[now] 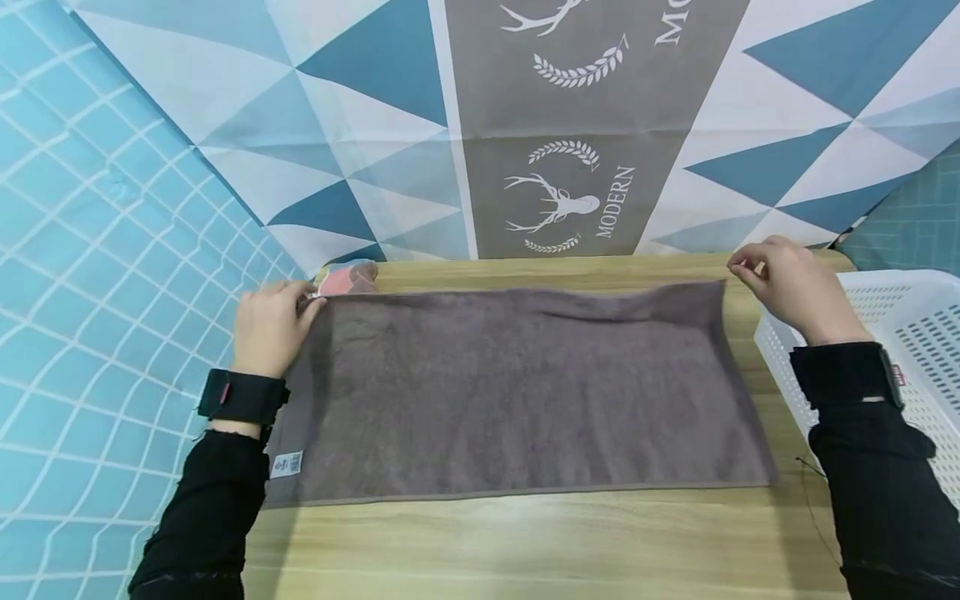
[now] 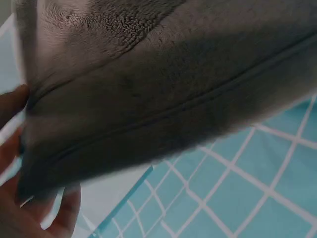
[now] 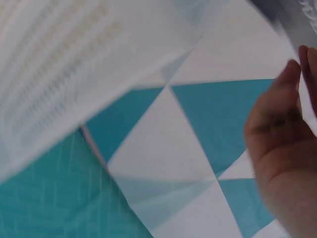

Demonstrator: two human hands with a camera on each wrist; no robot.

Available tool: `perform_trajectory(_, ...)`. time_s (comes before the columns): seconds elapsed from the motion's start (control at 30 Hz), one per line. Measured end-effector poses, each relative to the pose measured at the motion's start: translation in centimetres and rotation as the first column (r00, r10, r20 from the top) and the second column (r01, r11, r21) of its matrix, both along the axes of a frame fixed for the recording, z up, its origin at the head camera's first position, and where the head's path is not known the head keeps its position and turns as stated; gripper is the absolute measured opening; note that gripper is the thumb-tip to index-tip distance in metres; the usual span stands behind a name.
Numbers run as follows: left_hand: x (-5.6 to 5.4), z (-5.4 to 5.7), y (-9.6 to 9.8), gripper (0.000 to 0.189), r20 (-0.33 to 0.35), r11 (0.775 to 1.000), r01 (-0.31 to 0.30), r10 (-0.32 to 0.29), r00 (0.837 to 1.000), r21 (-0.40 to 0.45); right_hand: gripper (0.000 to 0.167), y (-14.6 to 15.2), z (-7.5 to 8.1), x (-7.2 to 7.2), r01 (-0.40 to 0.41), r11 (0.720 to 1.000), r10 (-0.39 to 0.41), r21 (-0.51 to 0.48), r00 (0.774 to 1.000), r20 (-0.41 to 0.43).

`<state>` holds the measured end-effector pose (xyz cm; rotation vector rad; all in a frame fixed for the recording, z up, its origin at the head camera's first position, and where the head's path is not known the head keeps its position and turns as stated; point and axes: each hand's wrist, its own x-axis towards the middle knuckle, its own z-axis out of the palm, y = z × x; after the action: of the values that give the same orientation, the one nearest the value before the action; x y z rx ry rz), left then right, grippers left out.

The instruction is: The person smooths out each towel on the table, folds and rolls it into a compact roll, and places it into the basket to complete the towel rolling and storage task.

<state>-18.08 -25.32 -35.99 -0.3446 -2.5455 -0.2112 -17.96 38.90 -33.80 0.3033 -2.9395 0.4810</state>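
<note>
A grey-brown towel [image 1: 517, 400] lies spread lengthwise over the wooden table, with a small white label [image 1: 287, 464] near its lower left corner. At the towel's far left corner my left hand [image 1: 272, 325] pinches the edge between thumb and fingers. The left wrist view shows the towel [image 2: 148, 84] hanging from those fingers. Just beyond the far right corner, my right hand [image 1: 795, 287] is apart from the cloth, its fingers loosely curled. In the right wrist view this hand [image 3: 282, 148] shows nothing held.
A white perforated plastic basket [image 1: 873, 292] stands at the right, beside my right forearm. Behind my left hand lies a small pinkish patterned item [image 1: 351, 277]. Patterned cloth [image 1: 390, 125] hangs beyond the wooden table [image 1: 525, 550]. A thin dark thread [image 1: 813, 500] lies at the right.
</note>
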Motion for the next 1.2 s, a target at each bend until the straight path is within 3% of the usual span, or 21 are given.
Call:
perform_trajectory(0.1,-0.3,-1.2,0.6,0.036,-0.022,0.999,-0.016,0.017,1.0,0.037,0.024,-0.4,-0.5,-0.2,-0.024,1.0,0.023,0.006,0.998,0.053)
perform_trajectory(0.2,0.2,-1.8,1.0,0.042,0.009,0.997,-0.001,0.001,1.0,0.078,0.026,-0.7,-0.5,-0.3,-0.058,0.998,0.055,0.017,0.99,0.129)
perform_trajectory(0.37,3.7,-2.9,0.1,0.043,0.094,0.986,-0.004,-0.012,0.996,0.164,0.026,-2.0,-0.3,0.1,-0.121,0.992,0.108,0.031,0.955,0.277)
perform_trajectory(0.5,7.2,-4.7,-1.8,0.045,0.188,0.977,-0.076,0.038,0.981,0.202,0.023,-3.0,-1.3,1.1,-0.197,0.98,0.174,0.025,0.911,0.373)
perform_trajectory(0.63,10.1,-6.6,-4.0,0.045,0.326,0.966,-0.189,0.123,0.937,0.178,0.015,-3.4,-2.7,2.6,-0.277,0.961,0.236,0.019,0.85,0.471)
perform_trajectory(0.8,12.3,-7.4,-5.4,0.039,0.483,0.957,-0.273,0.194,0.854,0.097,0.015,-3.3,-3.7,4.3,-0.31,0.951,0.236,0.018,0.76,0.605)
perform_trajectory(0.87,12.8,-7.4,-5.6,0.045,0.546,0.958,-0.279,0.199,0.814,0.067,0.017,-3.4,-4.0,4.9,-0.282,0.959,0.218,-0.013,0.711,0.669)
perform_trajectory(0.97,13.2,-7.6,-5.9,0.05,0.606,0.965,-0.256,0.172,0.776,0.054,0.02,-3.4,-4.3,5.8,-0.218,0.975,0.178,-0.045,0.64,0.748)
perform_trajectory(1.2,13.8,-8.0,-6.7,0.056,0.691,0.972,-0.227,0.122,0.713,0.063,0.023,-3.2,-4.8,8.3,-0.092,0.995,0.083,-0.038,0.565,0.821)
